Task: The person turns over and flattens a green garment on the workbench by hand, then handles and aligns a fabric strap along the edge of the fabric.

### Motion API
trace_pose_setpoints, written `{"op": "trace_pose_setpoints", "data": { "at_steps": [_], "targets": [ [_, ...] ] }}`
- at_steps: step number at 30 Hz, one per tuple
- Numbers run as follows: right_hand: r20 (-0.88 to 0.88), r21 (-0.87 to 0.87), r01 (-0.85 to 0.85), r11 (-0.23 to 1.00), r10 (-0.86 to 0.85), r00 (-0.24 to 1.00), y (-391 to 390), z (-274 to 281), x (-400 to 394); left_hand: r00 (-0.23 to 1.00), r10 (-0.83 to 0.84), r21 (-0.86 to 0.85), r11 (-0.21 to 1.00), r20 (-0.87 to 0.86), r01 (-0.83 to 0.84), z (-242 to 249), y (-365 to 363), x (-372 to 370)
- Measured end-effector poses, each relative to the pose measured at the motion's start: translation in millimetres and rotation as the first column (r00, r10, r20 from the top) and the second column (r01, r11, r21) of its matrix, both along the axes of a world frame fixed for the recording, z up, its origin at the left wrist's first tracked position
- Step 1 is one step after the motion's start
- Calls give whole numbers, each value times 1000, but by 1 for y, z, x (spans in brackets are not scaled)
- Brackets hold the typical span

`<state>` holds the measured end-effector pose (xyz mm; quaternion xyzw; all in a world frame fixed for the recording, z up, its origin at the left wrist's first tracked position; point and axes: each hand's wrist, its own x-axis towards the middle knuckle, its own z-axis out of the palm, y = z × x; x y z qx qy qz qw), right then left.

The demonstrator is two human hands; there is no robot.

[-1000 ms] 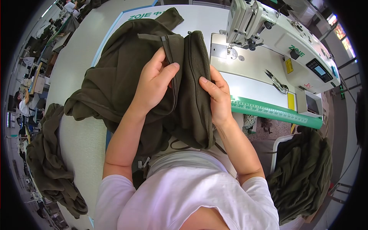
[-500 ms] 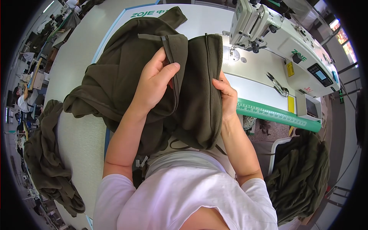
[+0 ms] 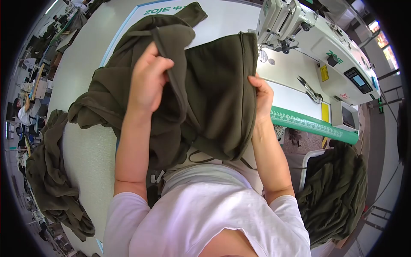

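Note:
A dark olive garment (image 3: 218,90) is spread between my hands, its bulk lying over the left of the sewing table. My left hand (image 3: 150,77) is closed on one edge of it, where a narrow strip runs along the border; thumb and fingers pinch the cloth. On the other side, my right hand (image 3: 262,96) grips the opposite edge beside a long raised seam or zip, thumb on top and fingers behind the fabric. Just beyond the right edge stands the white sewing machine (image 3: 338,60), its needle area partly covered by the cloth.
Thread snips (image 3: 310,91) rest on the machine bed. A green measuring tape strip (image 3: 312,124) runs along the table's front edge. More olive fabric lies heaped at the left (image 3: 53,180) and fills a white-rimmed bin (image 3: 306,165) at the right. Other people work far left.
My left hand has moved left with its edge, and my right hand slightly right. The two edges are farther apart, with more cloth stretched between them.

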<state>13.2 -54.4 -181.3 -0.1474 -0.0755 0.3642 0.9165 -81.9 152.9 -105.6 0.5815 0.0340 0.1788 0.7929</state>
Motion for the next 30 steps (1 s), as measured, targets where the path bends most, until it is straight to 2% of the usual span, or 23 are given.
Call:
{"op": "trace_pose_setpoints", "data": {
  "at_steps": [3, 8, 12, 15, 20, 24, 28, 30],
  "targets": [
    [-101, -56, 3, 998, -9, 995, -6, -4, 17, 999, 43, -38, 998, 28, -42, 13, 13, -5],
    [-122, -103, 12, 995, -25, 992, -9, -1, 24, 988, 123, -154, 982, 89, -109, 29, 28, -11],
    [-102, -62, -24, 998, 17, 995, -6, 2, 22, 997, 28, -68, 997, 73, -23, 20, 28, -14],
    [170, -123, 83, 989, -62, 984, 3, 19, 7, 999, 3, 15, 1000, 47, -4, 16, 11, -13],
    [319, -198, 105, 975, -37, 947, 10, 38, -13, 999, -42, 200, 979, -27, 47, 8, -5, -14],
    [401, -273, 167, 947, -46, 915, 17, 47, -32, 999, 18, 246, 969, 43, -28, 0, -27, -14],
    [483, -305, 218, 927, -47, 874, 23, 46, -46, 1000, -16, 328, 945, 13, 11, -3, -32, -21],
    [649, -345, 326, 880, -27, 760, 25, 44, -50, 999, -26, 335, 942, 24, 17, -4, -33, -21]
  ]
}}
